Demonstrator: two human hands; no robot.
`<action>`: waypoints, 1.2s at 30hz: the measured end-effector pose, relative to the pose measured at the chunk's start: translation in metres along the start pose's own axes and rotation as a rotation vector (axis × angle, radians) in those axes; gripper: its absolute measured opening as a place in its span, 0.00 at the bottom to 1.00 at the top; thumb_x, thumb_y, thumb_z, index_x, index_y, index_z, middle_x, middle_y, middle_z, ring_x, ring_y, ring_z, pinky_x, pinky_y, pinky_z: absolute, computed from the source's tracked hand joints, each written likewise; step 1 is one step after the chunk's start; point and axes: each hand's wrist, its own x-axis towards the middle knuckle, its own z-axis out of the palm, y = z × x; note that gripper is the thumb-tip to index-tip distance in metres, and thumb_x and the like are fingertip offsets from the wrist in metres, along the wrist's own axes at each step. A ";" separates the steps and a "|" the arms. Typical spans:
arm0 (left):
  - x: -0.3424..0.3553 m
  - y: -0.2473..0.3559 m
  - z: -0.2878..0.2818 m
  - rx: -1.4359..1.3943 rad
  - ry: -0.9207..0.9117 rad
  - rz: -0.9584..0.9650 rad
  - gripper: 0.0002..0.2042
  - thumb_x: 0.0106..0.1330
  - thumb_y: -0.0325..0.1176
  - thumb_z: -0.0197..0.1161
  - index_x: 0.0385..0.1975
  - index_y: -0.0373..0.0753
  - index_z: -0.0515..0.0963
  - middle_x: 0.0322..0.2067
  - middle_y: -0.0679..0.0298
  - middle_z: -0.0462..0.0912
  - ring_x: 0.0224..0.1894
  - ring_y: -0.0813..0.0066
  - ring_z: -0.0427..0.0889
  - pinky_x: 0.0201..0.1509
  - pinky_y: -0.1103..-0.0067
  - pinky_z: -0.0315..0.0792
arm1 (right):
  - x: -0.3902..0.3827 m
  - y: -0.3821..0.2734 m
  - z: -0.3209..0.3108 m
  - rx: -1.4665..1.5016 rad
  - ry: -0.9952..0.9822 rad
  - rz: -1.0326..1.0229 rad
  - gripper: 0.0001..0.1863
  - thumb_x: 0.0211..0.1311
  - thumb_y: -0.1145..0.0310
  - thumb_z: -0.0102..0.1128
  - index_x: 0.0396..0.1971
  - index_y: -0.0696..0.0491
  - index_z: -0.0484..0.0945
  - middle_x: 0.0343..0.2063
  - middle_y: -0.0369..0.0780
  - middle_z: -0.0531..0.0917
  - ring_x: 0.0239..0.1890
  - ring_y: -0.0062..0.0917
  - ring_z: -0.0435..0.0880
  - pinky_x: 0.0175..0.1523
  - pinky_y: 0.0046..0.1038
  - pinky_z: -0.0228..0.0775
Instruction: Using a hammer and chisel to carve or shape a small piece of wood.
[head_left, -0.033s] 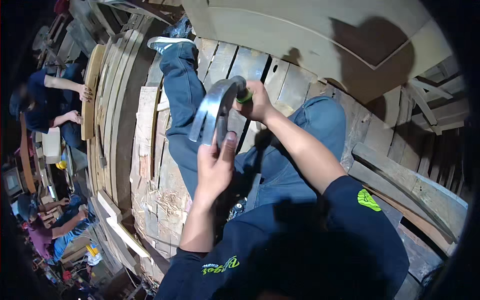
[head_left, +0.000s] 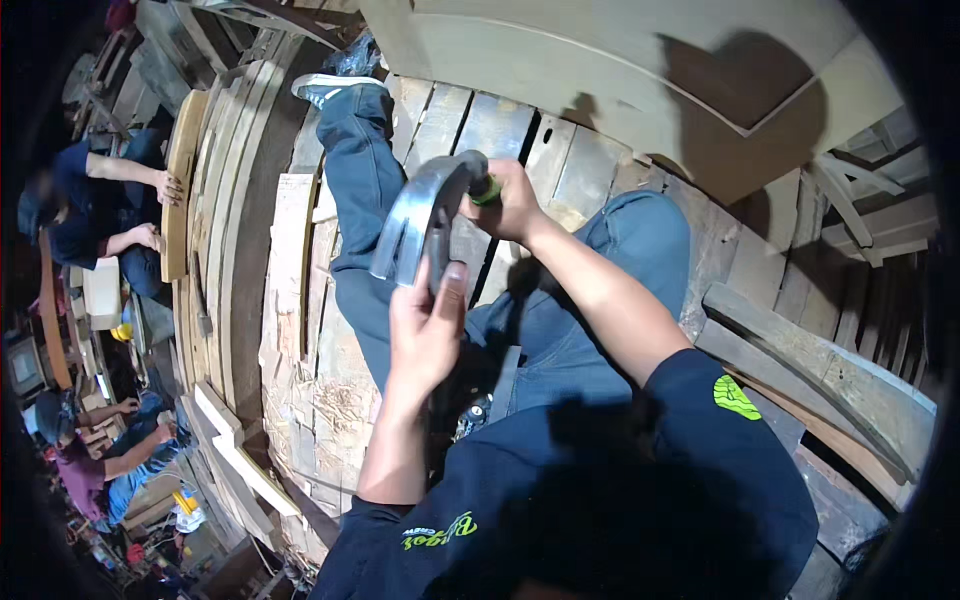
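Note:
A claw hammer [head_left: 420, 215] with a shiny steel head is raised over my lap, its claw pointing down and left. My right hand [head_left: 508, 203] is wrapped round its green-and-dark handle close to the head. Just below the claw is my left hand [head_left: 428, 325], thumb up. A slim dark piece [head_left: 438, 250] rises between its thumb and fingers; its kind is hard to make out, and the hammer head partly hides the fingers.
I sit on a plank floor [head_left: 440, 125], legs in jeans [head_left: 370, 200]. Long stacked boards [head_left: 235, 215] line the left; wood shavings [head_left: 345, 415] lie nearer. A pale panel [head_left: 560, 50] stands ahead, a curved beam [head_left: 810, 360] rests at right. Two people work at far left.
The hammer head and my left hand have shifted very slightly to the left. My grip looks the same.

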 end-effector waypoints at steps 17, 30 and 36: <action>-0.004 -0.008 -0.003 -0.085 0.029 -0.047 0.12 0.72 0.41 0.56 0.34 0.39 0.73 0.15 0.76 0.65 0.15 0.90 0.61 0.17 0.86 0.54 | 0.001 0.001 0.006 0.014 -0.017 -0.043 0.09 0.52 0.68 0.65 0.33 0.54 0.81 0.22 0.40 0.81 0.24 0.18 0.76 0.34 0.23 0.70; -0.035 -0.071 -0.150 0.173 0.568 -0.029 0.14 0.72 0.43 0.52 0.28 0.42 0.70 0.16 0.77 0.60 0.15 0.90 0.57 0.16 0.86 0.49 | 0.002 -0.002 -0.005 -0.020 0.004 -0.110 0.09 0.47 0.66 0.68 0.24 0.55 0.79 0.20 0.42 0.81 0.23 0.29 0.81 0.32 0.28 0.70; -0.050 -0.172 -0.198 0.592 0.702 -0.428 0.23 0.69 0.47 0.49 0.40 0.27 0.75 0.26 0.59 0.77 0.26 0.66 0.72 0.31 0.70 0.68 | 0.000 0.000 -0.004 0.026 -0.009 -0.126 0.11 0.46 0.66 0.69 0.23 0.56 0.78 0.19 0.43 0.81 0.23 0.32 0.80 0.31 0.30 0.69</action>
